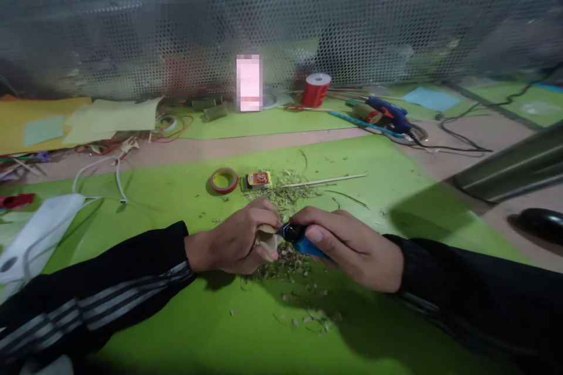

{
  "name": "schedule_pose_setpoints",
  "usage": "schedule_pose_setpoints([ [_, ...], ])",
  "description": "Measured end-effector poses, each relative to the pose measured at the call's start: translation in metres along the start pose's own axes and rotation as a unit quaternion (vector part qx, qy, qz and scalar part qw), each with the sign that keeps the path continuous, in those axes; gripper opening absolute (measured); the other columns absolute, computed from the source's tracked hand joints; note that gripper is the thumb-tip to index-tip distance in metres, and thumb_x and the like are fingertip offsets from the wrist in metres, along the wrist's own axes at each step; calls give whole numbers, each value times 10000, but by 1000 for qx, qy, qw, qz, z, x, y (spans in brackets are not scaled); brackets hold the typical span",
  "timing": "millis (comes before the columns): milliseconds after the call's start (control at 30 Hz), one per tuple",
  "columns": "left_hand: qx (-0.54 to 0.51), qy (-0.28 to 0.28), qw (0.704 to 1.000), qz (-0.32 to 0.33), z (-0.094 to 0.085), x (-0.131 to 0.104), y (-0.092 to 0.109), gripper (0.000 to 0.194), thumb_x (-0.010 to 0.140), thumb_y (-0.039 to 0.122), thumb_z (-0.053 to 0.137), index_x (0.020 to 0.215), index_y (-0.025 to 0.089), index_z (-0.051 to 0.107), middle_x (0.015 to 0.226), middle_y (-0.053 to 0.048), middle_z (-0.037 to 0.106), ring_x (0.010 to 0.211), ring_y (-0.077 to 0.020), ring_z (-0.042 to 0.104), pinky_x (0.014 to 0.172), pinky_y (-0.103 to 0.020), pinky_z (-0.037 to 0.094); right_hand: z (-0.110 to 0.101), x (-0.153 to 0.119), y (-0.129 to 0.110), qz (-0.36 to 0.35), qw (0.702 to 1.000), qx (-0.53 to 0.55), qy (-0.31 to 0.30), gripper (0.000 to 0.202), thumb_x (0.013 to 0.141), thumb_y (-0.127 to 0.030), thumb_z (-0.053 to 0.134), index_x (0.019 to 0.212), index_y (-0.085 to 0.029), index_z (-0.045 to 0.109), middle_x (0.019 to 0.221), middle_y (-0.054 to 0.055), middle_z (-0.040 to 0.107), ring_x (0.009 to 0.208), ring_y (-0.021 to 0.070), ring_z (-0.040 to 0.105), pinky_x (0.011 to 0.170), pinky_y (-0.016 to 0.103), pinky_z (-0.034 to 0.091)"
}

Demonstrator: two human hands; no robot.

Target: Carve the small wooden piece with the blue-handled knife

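Wrapped round a short hollow piece of bamboo [266, 238], my left hand [240, 238] holds it with the open end turned to the right. In my right hand [352, 243] is a blue and black utility knife [303, 239], its tip at the rim of the bamboo; whether the blade bites into it I cannot tell. Thin shavings [292, 266] lie scattered on the green mat [176, 310] below and beyond both hands. Past them are a roll of tape [224, 180], a small yellow and black box [259, 180] and a thin stick [328, 180].
A power strip [39, 234] with a white cable lies at the left. At the back are a lit phone [249, 83], a red spool [316, 91] and a blue glue gun [391, 114]. A metal cylinder [510, 161] stands at the right, before a perforated metal panel [281, 17].
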State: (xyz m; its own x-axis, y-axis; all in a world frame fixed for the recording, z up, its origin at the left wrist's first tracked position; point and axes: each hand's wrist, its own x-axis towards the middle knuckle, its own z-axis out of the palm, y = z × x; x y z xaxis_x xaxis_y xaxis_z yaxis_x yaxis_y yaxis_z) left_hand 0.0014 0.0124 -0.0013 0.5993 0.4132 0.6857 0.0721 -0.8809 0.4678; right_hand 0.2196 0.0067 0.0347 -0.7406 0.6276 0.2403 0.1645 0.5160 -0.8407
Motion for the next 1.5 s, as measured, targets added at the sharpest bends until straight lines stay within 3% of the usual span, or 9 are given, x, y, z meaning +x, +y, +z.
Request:
schedule_pose_setpoints([
  [100, 17, 16, 1000, 1, 0, 0, 0, 223, 1011, 411, 332, 1123, 218, 342, 859, -38, 493, 771, -180, 515, 658, -340, 497, -3, 1, -3, 26, 1000, 0, -4, 323, 1013, -439, 388, 981, -172, 566, 650, -41, 553, 520, 75, 471, 500, 212, 369],
  [267, 64, 5, 998, 5, -3, 2, 0, 247, 996, 424, 358, 1092, 197, 376, 841, -31, 511, 746, -172, 501, 666, -333, 462, -12, 1, -5, -45, 993, -98, 35, 211, 944, -362, 554, 1007, -179, 640, 812, 23, 634, 679, 109, 544, 625, 246, 413],
  [400, 107, 12, 994, -6, -6, 5, 4, 428, 906, 621, 482, 965, 200, 443, 773, 3, 503, 689, -152, 462, 618, -303, 395, -15, 0, -6, -63, 966, -249, 20, 251, 919, -380, 514, 1000, -173, 631, 827, 54, 597, 726, 168, 494, 642, 301, 375],
  [633, 125, 18, 991, -48, -7, 9, 7, 481, 803, 641, 639, 808, 184, 491, 707, 15, 503, 666, -139, 444, 633, -298, 359, -8, -1, -6, -10, 912, -409, -40, 143, 865, -328, 452, 814, -205, 503, 702, 27, 566, 666, 185, 452, 627, 314, 295],
  [933, 128, 14, 990, -63, -6, 9, 6, 519, 768, 663, 662, 750, 186, 460, 667, 23, 496, 640, -132, 429, 620, -292, 348, -5, 0, -3, -8, 910, -408, -76, 177, 884, -368, 409, 790, -221, 443, 637, -9, 542, 533, 140, 402, 570, 304, 225],
  [1100, 119, 6, 991, -67, -6, 7, 5, 478, 789, 623, 659, 755, 195, 450, 658, 30, 503, 622, -134, 432, 621, -299, 351, -3, 1, 1, -18, 920, -380, -94, 302, 921, -477, 327, 817, -216, 438, 632, -2, 523, 508, 137, 367, 543, 304, 197],
  [1300, 113, -7, 992, -53, -6, 7, 8, 403, 838, 548, 623, 767, 197, 439, 649, 30, 473, 614, -137, 415, 619, -304, 346, -4, 3, 7, -26, 924, -360, -123, 360, 983, -460, 206, 844, -213, 428, 654, 13, 535, 498, 140, 373, 532, 306, 184],
  [1500, 108, 4, 991, -72, -7, 8, 7, 508, 768, 657, 660, 767, 189, 460, 663, 22, 493, 618, -136, 427, 616, -302, 348, -6, 1, 9, -54, 933, -333, -128, 384, 993, -511, 226, 842, -216, 421, 657, 6, 530, 511, 139, 399, 538, 300, 206],
])
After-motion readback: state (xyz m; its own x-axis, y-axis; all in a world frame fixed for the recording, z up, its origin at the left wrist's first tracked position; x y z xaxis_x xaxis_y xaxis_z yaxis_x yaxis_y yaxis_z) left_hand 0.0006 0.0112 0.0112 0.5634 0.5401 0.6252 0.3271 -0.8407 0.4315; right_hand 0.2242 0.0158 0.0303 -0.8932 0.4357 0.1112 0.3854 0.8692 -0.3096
